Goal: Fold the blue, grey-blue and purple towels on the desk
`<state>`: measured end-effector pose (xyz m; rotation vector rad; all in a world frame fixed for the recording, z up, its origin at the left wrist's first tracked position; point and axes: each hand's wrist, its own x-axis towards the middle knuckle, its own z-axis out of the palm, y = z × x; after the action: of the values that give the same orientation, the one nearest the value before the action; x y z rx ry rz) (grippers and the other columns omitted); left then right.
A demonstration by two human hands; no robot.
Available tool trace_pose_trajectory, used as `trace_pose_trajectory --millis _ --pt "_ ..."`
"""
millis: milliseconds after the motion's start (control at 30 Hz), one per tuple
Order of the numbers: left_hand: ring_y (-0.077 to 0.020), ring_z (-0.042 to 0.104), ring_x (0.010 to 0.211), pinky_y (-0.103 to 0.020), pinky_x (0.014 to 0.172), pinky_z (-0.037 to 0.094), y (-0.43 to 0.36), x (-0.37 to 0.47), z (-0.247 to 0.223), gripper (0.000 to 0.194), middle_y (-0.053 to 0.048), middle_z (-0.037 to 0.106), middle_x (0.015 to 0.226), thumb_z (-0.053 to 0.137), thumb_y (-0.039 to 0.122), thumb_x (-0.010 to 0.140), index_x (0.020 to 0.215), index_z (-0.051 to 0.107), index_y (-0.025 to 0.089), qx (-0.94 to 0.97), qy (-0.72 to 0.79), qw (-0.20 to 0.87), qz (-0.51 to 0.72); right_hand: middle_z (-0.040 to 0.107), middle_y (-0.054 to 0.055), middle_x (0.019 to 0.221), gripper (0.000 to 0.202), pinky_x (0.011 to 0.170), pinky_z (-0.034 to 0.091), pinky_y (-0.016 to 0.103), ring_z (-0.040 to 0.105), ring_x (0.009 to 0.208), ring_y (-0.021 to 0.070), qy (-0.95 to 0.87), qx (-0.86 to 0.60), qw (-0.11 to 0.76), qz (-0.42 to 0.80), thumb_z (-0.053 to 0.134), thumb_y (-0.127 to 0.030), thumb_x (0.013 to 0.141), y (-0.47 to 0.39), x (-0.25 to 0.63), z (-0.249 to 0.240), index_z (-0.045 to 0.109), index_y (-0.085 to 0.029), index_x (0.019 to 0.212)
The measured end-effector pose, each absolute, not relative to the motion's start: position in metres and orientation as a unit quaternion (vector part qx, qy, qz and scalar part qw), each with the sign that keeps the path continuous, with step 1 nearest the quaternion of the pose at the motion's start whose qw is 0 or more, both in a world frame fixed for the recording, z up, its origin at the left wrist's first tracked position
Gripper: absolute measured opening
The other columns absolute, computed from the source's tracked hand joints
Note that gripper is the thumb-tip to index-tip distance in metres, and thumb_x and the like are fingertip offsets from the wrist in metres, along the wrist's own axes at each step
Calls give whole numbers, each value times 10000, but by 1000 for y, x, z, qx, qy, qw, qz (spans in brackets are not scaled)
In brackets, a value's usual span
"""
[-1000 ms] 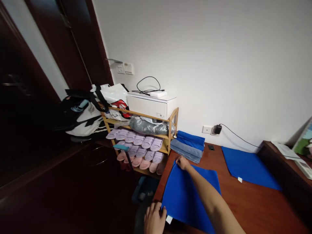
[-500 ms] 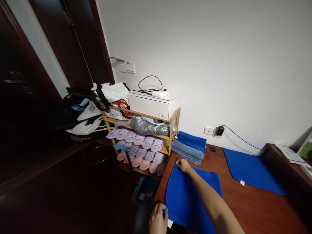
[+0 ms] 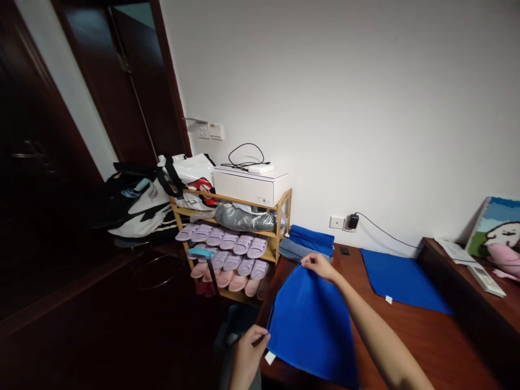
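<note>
A blue cloth (image 3: 311,325) with a white tag (image 3: 270,357) stretches between my two hands over the desk's left edge. My left hand (image 3: 249,349) pinches its near left corner, close to the tag. At the far left corner, my right hand (image 3: 319,265) grips the fabric between thumb and fingers. That edge is lifted, while the rest slopes down toward the desk. A second blue cloth (image 3: 402,279) lies flat farther right. Behind my right hand are a folded blue cloth (image 3: 311,238) and a folded grey-blue cloth (image 3: 298,250).
Left of the wooden desk (image 3: 390,336) stands a shoe rack (image 3: 280,227) with several slippers and a white box (image 3: 244,184) on top. A charger (image 3: 353,220) is plugged into the wall. A raised ledge (image 3: 459,292) bounds the desk's right side.
Both hands have raised the left edge of the blue cloth, and its far corner is now off the desk. The view has shifted slightly, bringing a picture at the right into sight.
</note>
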<state>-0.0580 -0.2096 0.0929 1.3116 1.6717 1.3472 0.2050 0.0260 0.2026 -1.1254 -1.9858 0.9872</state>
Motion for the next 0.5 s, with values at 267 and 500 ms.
trace_pose_trajectory --millis 267,500 --pt "-283 811 826 -374 798 669 -207 -83 209 494 -78 830 811 921 666 576 695 732 225 503 542 316 594 835 71 1034 476 876 602 367 745 938 239 -726 -404 473 293 736 -685 894 -78 311 296 841 -237 1015" --pt "-247 785 756 -328 695 657 -202 -76 315 491 -93 837 849 956 609 591 815 803 199 566 486 351 566 841 93 1008 490 850 651 365 781 938 256 -707 -426 511 237 755 -702 884 -159 370 336 841 -232 995"
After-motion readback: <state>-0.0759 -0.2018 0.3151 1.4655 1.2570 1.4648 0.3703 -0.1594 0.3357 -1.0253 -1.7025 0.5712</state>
